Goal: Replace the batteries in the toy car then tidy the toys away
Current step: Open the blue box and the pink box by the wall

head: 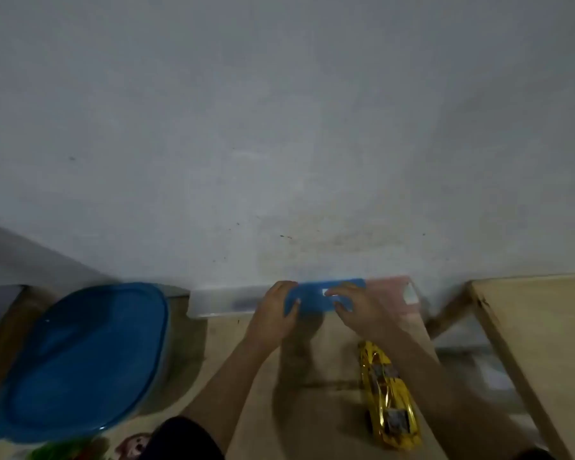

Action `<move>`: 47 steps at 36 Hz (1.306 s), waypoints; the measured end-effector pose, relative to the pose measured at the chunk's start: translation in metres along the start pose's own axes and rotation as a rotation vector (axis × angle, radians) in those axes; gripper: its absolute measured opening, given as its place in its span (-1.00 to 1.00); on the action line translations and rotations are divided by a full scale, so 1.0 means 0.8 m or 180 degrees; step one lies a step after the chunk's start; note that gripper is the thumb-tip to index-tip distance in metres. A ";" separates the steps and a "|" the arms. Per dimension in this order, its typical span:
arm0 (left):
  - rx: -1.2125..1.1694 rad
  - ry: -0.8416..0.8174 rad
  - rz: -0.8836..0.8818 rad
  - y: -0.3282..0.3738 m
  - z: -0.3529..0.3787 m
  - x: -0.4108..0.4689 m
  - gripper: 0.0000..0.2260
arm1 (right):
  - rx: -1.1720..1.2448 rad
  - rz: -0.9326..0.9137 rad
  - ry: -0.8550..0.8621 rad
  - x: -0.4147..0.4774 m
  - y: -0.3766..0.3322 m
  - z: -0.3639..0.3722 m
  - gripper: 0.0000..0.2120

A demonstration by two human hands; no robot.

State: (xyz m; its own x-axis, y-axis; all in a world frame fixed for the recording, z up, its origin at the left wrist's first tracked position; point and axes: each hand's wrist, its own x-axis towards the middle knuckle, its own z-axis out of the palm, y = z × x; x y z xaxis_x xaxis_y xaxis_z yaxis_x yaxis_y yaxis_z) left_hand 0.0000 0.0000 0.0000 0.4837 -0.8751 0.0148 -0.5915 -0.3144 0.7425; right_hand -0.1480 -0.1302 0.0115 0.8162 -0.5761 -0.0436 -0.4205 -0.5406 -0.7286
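Grey plaster wall (279, 111) fills most of the view and is marked low down. Below it, at left, stands a tub closed by a large blue lid (87, 356). The wooden table (329, 426) carries the task items; a second table (545, 343) stands apart at right.

A long clear plastic box (219, 302) lies against the wall at the far edge of the table. The yellow toy car (389, 403) lies nearer, lengthwise to the viewer, partly under the right forearm and touched by neither hand.

A flat blue case (309, 298) is held in front of the clear box. A pink area beside it is too blurred to identify.

The left grip (273, 313) is curled round the left end of the case, thumb in front. The right grip (359, 310) is pinching its right part, fingers on top.

A soft monkey toy (133, 446) shows at the bottom edge.

Assessment: the car appears to be light, rigid, glossy plastic, so likely slippery. It is best held across the body sides at mid-length, clear of the wheels, and turned over for the battery hatch.
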 end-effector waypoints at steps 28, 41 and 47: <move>0.0316 -0.0028 0.0349 -0.042 0.036 0.031 -0.56 | -0.2308 -0.1130 0.0516 0.044 0.064 0.042 -0.61; 0.0313 -0.0150 0.0249 -0.047 0.033 0.041 -0.61 | -0.2532 -0.1105 0.0736 0.050 0.052 0.046 -0.66; 0.0274 -0.0146 0.0230 -0.048 0.032 0.043 -0.61 | -0.2480 -0.0986 0.0519 0.052 0.049 0.042 -0.67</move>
State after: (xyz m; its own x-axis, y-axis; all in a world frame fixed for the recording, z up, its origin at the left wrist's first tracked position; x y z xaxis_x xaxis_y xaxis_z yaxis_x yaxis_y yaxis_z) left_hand 0.0225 -0.0279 -0.0451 0.4090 -0.9119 0.0339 -0.6778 -0.2787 0.6803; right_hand -0.1170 -0.1546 -0.0419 0.8972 -0.3815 0.2225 -0.3891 -0.9212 -0.0107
